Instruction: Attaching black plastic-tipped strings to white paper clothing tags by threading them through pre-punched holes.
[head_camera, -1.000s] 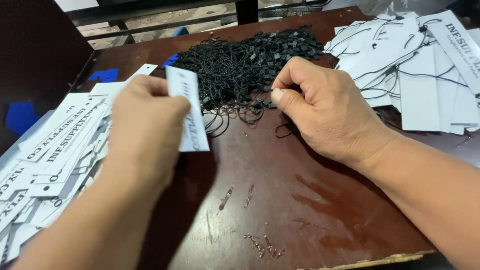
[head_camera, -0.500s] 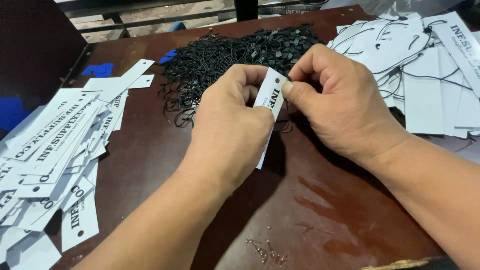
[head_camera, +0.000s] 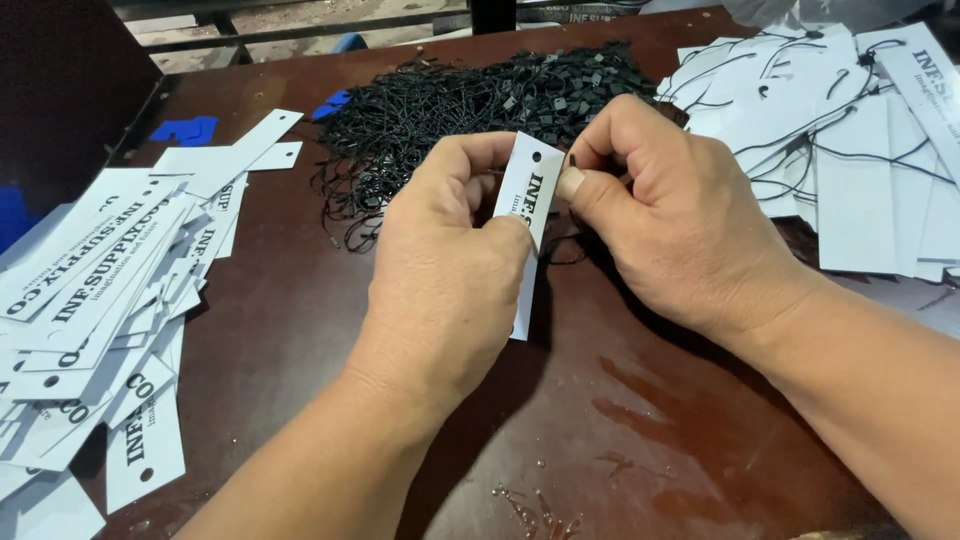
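Note:
My left hand (head_camera: 445, 270) holds a white paper tag (head_camera: 530, 190) with a punched hole near its top, upright above the dark brown table (head_camera: 300, 300). My right hand (head_camera: 670, 220) pinches a thin black string loop (head_camera: 562, 250) right beside the tag's hole, thumb against the tag's edge. Just behind both hands lies a heap of black string loops (head_camera: 470, 105) with small plastic locks.
A spread pile of white printed tags without strings (head_camera: 90, 300) covers the table's left side. Tags with black strings attached (head_camera: 840, 130) are stacked at the right. Blue scraps (head_camera: 185, 128) lie at the far left; small debris (head_camera: 535, 505) sits near the front edge.
My left hand carried the tag from the left pile to the centre and raised it. My right hand came off the string heap with a loop and met the tag's hole.

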